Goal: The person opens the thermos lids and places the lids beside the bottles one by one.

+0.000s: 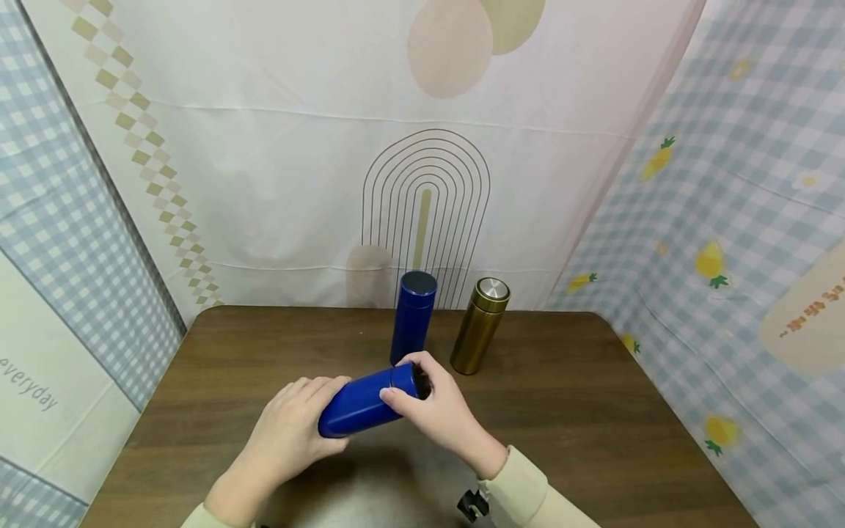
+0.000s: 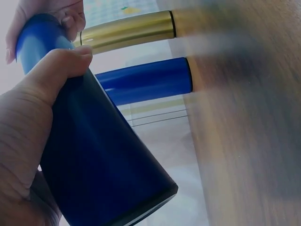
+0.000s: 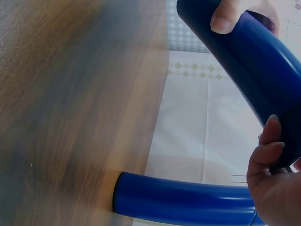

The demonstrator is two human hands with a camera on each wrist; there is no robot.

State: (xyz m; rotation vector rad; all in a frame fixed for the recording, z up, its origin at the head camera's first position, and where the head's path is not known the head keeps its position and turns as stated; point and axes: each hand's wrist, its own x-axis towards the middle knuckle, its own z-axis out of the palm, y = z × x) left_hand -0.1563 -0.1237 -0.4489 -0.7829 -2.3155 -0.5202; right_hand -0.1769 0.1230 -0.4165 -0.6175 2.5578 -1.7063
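Both hands hold a blue thermos flask (image 1: 364,402), tilted with its capped end toward the right and raised above the wooden table. My left hand (image 1: 290,423) grips its base end, with the thumb lying along the body in the left wrist view. The right hand (image 1: 444,411) holds the lid end, thumb on the near side and fingers over the far side. Behind them a second blue thermos flask (image 1: 414,317) stands upright with a dark lid. Right of it stands a gold thermos flask (image 1: 480,326) with a silver-topped lid.
The brown wooden table (image 1: 568,440) has rounded far corners. A pale patterned cloth (image 1: 284,191) hangs behind its back edge, and blue checked cloths (image 1: 713,183) hang at both sides. A small black clip-like piece (image 1: 472,505) sits by the right sleeve.
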